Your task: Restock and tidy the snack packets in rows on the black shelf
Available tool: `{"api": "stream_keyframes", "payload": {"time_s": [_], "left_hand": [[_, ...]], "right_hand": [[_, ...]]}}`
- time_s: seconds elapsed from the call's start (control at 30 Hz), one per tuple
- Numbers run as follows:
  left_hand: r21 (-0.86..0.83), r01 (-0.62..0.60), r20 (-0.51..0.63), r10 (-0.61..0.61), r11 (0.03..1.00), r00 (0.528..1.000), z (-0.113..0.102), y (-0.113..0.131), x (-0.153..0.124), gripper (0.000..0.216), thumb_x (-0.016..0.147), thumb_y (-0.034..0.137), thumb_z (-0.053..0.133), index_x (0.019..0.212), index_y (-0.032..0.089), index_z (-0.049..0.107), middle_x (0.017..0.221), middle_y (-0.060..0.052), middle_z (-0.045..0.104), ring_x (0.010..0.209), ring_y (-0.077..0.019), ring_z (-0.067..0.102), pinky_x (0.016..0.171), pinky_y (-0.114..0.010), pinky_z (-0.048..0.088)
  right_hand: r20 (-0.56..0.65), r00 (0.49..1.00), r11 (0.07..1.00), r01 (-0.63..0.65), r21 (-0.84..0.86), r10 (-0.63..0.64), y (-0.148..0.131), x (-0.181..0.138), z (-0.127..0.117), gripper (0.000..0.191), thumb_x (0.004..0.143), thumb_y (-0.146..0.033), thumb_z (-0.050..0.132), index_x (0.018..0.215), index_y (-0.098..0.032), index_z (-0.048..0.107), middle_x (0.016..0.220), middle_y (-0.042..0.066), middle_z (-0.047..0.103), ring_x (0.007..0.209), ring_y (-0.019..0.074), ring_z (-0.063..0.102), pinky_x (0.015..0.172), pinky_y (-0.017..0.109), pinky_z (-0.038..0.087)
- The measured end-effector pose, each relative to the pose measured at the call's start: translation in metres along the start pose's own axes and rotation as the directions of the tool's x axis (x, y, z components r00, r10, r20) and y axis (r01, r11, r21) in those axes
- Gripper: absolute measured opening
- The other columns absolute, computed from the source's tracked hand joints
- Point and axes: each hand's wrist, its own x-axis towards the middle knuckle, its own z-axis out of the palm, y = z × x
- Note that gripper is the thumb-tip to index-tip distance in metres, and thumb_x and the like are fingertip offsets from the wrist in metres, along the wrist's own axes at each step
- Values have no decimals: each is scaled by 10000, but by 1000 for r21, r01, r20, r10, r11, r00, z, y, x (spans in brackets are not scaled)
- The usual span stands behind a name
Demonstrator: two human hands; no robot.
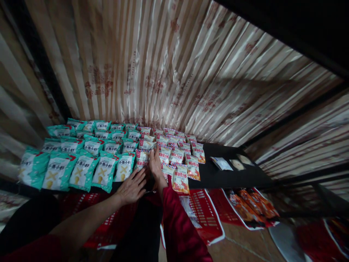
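Observation:
My left hand (132, 187) has its fingers spread at the front of the shelf, by the lower end of a snack bag (142, 156). My right hand (155, 163) stands on edge with fingers stretched out, between that bag and the white-and-orange snack bags (176, 155) to its right. Whether either hand presses on the bag is hard to tell. To the left, teal-and-white snack bags (104, 170) lean in several rows.
The bags sit on a black shelf (207, 178). Farther right lie a pale packet (222, 163) and two flat pieces (237, 165). Below are a red basket (200, 207) and another basket with orange packages (252, 203). Striped sheeting (152, 62) hangs behind; a dark beam (294, 32) crosses the upper right.

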Motion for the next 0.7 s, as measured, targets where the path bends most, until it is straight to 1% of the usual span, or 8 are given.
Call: {"api": "stream_keyframes", "payload": {"time_s": [0.13,0.27,0.37,0.47,0.57,0.63,0.7], "left_hand": [[-4,11,16,-11,1000,1000,1,0,0,403,897,422,464,1127,142,639,1314,-121,571,1388,-265,298,1171,-453,72],[-21,12,6,-12,1000,1000,0,0,0,393,903,419,457,1117,145,640,1319,-122,565,1392,-260,290,1171,-448,75],[-20,4,2,-4,1000,1000,-4,0,1,391,897,414,471,1125,138,630,1370,-138,515,1407,-262,256,1168,-445,97],[-16,-17,14,18,1000,1000,-9,-1,1,414,900,404,463,1185,133,591,1463,-145,398,1427,-263,199,1163,-461,108],[-8,-35,17,36,999,999,-11,-1,1,490,919,410,430,1319,131,485,1509,-142,318,1435,-263,167,1163,-471,101],[-3,-35,19,36,999,999,-12,-1,1,536,929,417,415,1385,135,410,1515,-141,304,1437,-260,161,1164,-463,102],[1,-38,25,38,999,999,-13,0,1,549,933,418,409,1405,138,384,1514,-145,306,1437,-260,160,1164,-457,110]], "right_hand": [[13,1000,1000,9,12,-9,-1,1,2,714,935,-565,281,1473,-97,244,1485,166,362,1383,228,338,1132,411,278],[-5,1000,1000,5,-3,-5,-5,-1,-5,687,939,-554,273,1474,-125,248,1499,142,346,1405,222,291,1146,428,246],[-73,997,1000,-2,-29,0,-7,-8,-16,657,942,-532,268,1453,-121,302,1490,140,363,1399,224,303,1151,432,236],[-171,985,999,-5,-46,-3,-3,-19,-32,619,925,-513,336,1395,-115,405,1433,159,444,1343,244,397,1118,440,300],[-230,973,998,-12,-68,-4,9,-33,-49,578,907,-491,397,1349,-123,462,1381,169,499,1279,256,470,1073,450,363],[-262,965,994,1,-111,-30,18,-41,-58,550,900,-473,412,1326,-133,484,1352,169,525,1242,259,503,1052,466,384],[-281,956,984,31,-176,-80,25,-49,-67,516,892,-457,420,1287,-139,517,1300,165,565,1205,264,529,1031,481,402]]}}
